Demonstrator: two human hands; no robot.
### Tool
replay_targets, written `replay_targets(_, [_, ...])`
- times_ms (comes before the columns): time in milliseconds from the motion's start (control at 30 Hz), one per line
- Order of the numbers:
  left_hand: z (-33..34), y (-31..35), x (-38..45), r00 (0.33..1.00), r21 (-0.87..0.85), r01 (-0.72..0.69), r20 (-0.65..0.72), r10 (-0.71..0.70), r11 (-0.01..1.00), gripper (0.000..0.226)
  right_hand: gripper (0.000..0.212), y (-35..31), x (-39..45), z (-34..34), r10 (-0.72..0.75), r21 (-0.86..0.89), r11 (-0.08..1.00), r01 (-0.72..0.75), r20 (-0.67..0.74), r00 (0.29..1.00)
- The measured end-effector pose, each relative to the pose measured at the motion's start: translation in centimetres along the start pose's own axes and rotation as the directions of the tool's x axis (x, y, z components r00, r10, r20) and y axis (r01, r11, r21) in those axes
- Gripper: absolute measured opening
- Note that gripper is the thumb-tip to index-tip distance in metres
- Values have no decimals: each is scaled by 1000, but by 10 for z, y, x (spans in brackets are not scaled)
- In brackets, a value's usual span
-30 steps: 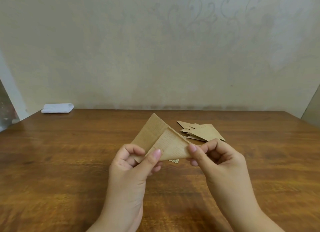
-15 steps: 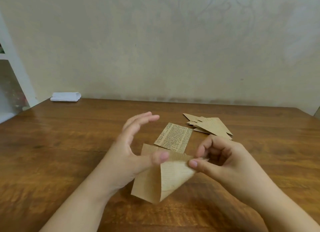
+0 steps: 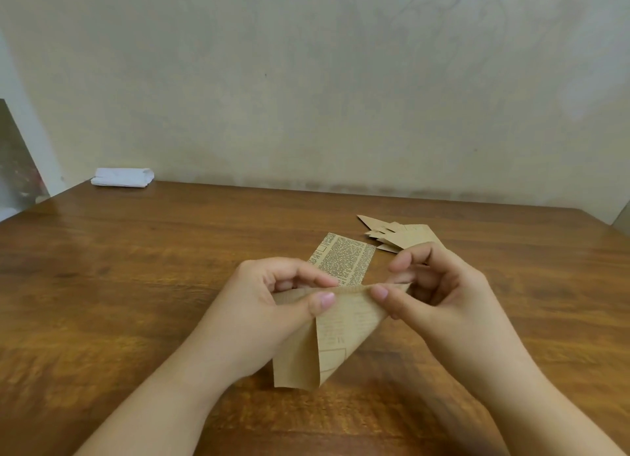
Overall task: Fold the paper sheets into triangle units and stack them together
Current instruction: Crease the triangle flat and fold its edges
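Since the earlier frame the left hand [image 3: 272, 305] has closed: its fingers, then spread open above the sheet, now pinch the top edge of the half-folded sheet [image 3: 335, 333] between thumb and forefinger. Right hand [image 3: 439, 295] grasps the same edge just beside it, thumb in front, fingers curled behind. Both grips are clenched on paper; thumb tips sit near each other but apart.

Position: the sheet is held above the near middle of the desk [image 3: 119, 285], not resting flat. Its pinched edge runs left to right. From that edge the paper hangs down toward the near edge, tapering to a lower corner. A vertical crease divides a plain left panel from a faintly printed right one.

Key relation: the long axis hangs downward from the grip, so the free point lies nearer the person than either hand. Left hand covers more of the paper; judged better placed to anchor while the right works the fold.

Behind the hands lies an unfolded printed sheet [image 3: 342, 259]. Finished triangle units [image 3: 399, 235] are stacked toward the far right. White cloth [image 3: 122, 177] at the far left corner.
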State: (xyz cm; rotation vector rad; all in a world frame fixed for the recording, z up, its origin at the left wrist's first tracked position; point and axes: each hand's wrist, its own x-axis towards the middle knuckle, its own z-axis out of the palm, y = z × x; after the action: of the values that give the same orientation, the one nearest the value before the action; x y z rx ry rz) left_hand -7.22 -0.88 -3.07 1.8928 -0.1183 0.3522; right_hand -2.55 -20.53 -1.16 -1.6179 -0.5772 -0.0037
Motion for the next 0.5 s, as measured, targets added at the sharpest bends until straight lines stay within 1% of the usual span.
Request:
replay_targets(100, [2,-1,-1,1000,-1,0,-17,0,1000,16,43,1,2,0,71,81,994,-69,-20,997])
replay_targets(167, [3,-1,0,999,-4,-1,-34,1,1000,12,46,2,3,-2,169,92,981,-168,-2,986])
replay_targets(233, [4,-1,0,999,-10,-5,-49,4,1000,14,39,2,3,-2,261,103,958,-266,63,963])
replay_targets(267, [4,0,0,999,-14,-6,-53,6,1000,17,35,2,3,-2,278,102,952,-288,98,955])
replay_targets(367, [3,1,0,998,-15,-14,-54,13,1000,20,26,0,1,-2,252,106,958,-265,126,960])
replay_targets(433, [3,1,0,998,7,-13,-61,13,1000,17,22,0,1,-2,220,114,966,-231,104,970])
replay_targets(500, [3,1,0,998,31,-6,-69,8,1000,10,23,0,2,-3,203,117,971,-209,67,977])
